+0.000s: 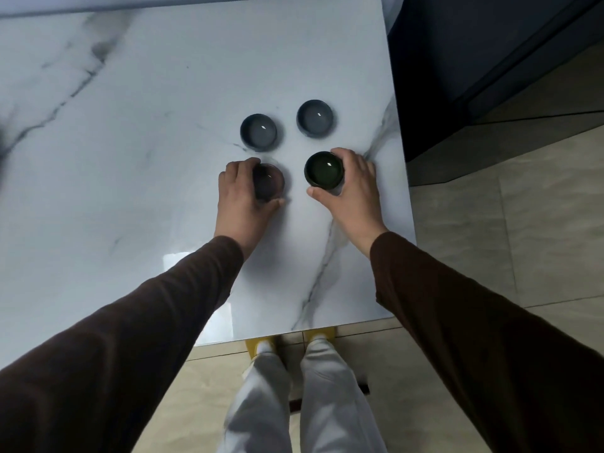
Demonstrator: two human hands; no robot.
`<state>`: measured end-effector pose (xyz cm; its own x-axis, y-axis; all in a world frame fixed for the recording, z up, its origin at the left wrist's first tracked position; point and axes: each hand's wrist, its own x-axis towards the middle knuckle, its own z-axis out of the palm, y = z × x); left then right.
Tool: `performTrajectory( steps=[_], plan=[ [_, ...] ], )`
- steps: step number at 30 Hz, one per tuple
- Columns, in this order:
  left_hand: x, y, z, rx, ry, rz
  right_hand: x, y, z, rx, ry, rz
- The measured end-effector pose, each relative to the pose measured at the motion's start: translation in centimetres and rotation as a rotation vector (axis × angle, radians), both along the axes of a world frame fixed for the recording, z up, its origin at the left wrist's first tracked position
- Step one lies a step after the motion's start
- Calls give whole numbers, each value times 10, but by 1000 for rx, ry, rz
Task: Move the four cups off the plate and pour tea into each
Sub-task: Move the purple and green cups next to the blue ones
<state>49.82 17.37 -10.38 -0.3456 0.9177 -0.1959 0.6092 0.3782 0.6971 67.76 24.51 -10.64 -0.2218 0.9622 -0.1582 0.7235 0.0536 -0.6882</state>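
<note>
Several small round cups stand in a square on the white marble table (130, 158). Two grey-blue cups sit at the back: one on the left (258, 131), one on the right (315, 118). My left hand (243, 194) wraps around a dark purplish cup (268, 183) at the front left, fingers over its left side and thumb below it. My right hand (351, 188) grips a dark green cup (324, 173) at the front right, thumb in front and fingers behind. No plate or teapot is in view.
The table's right edge (403, 178) runs just past my right hand, and its front edge lies near my legs. A dark cabinet (490, 60) stands at the upper right. Beige floor tiles (490, 240) lie below.
</note>
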Motion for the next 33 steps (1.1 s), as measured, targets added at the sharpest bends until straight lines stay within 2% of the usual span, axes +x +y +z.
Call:
performTrajectory(
  steps=[12, 17, 23, 28, 33],
  plan=[
    [11, 4, 1, -14, 42, 20, 5, 4, -4, -11, -8, 11],
    [12, 0, 8, -51, 17, 33, 5, 4, 6, -42, -82, 66],
    [-4, -26, 39, -55, 95, 9, 5, -8, 45, 34, -188, 84],
    [-38, -63, 74, -70, 214, -88, -16, -35, 85, 119, -252, 233],
    [-85, -107, 102, -60, 286, -131, -54, -74, 113, 115, -249, 309]
  ],
)
